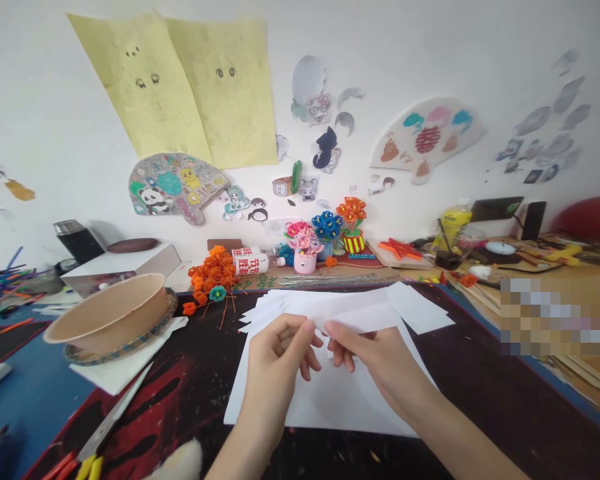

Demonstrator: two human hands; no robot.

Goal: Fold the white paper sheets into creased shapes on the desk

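Observation:
A folded strip of white paper (357, 310) is pinched between my two hands above the white sheets (330, 400) on the dark mat. My left hand (283, 350) grips its lower left edge with thumb and fingers. Close beside it, my right hand (370, 353) pinches the same edge, thumb on top. The two thumbs are slightly apart. Several white paper pieces (265, 303) lie fanned out behind my left hand, and another white piece (425, 310) rests to the right of the strip.
At the left are a tan bowl (110, 310) and open scissors (103, 430). Orange craft flowers (213, 273), a white bottle (250, 261) and small flower pots (306, 260) stand behind. Thin wooden sticks (575, 373) lie at the right. Drawings (230, 93) hang on the wall.

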